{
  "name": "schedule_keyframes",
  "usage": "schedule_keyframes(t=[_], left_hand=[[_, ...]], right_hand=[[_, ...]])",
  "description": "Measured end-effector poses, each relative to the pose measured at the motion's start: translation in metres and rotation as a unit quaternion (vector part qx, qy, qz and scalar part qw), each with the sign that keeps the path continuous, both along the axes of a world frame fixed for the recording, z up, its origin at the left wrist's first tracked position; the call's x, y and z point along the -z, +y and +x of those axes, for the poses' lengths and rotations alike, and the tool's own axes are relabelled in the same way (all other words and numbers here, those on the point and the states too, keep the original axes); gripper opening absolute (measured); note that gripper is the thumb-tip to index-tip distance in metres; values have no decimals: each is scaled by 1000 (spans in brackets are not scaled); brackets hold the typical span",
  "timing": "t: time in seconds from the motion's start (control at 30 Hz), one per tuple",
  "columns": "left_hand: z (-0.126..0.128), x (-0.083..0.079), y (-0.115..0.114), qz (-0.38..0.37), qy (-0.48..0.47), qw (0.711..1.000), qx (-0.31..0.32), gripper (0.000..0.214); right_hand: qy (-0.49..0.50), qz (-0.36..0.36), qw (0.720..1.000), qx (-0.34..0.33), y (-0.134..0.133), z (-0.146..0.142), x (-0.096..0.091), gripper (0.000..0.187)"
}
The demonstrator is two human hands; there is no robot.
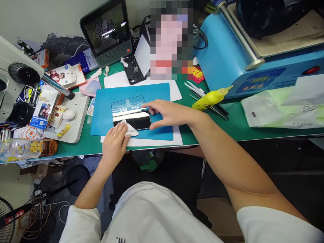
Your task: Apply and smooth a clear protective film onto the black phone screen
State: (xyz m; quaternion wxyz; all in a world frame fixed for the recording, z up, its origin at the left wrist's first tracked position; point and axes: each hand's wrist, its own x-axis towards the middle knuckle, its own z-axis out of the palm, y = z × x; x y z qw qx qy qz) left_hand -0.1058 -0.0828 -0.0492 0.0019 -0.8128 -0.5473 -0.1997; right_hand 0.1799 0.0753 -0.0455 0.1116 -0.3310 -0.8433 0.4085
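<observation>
My left hand (114, 136) has its fingers on a folded white wiping cloth (131, 130), pressed at the lower left edge of a smartphone (136, 120). The phone lies screen up, dark and shiny, on a blue mat (103, 111). Just beyond it lies a clear glass screen protector (126, 104) with a dark outline. Over the right end of both, my right hand (164, 113) has its thumb and index finger spread apart. Its fingertips are close to the corner of the glass; whether they touch it I cannot tell.
A yellow squeeze bottle (211, 98) lies on several tweezers and pens at the right. Behind stand a blue machine (220, 57) and a smart display (106, 30). A dark phone case (134, 71) lies beyond the mat. A microscope stand (78, 118) and a drink bottle (27, 148) are left.
</observation>
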Motion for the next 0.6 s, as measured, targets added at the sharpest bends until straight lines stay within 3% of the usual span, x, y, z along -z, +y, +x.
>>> schedule_keyframes(t=[0.13, 0.27, 0.33, 0.47, 0.6], left_hand=[[-24, -8, 10, -7, -77, 997, 0, 29], [-55, -22, 39, -21, -52, 996, -64, 28], [-69, -28, 60, -45, -33, 996, -77, 30], [-82, -43, 97, -122, 47, 988, -87, 33], [-78, -63, 123, -182, 66, 978, -82, 48]], right_hand=[[27, -2, 999, 33, 0, 5, -4, 87], [50, 94, 992, 70, 12, 11, -9, 56], [27, 124, 990, 55, 24, 10, -8, 59], [-57, 122, 991, 11, 47, 3, -1, 91], [-46, 126, 991, -7, 55, -2, 5, 88]])
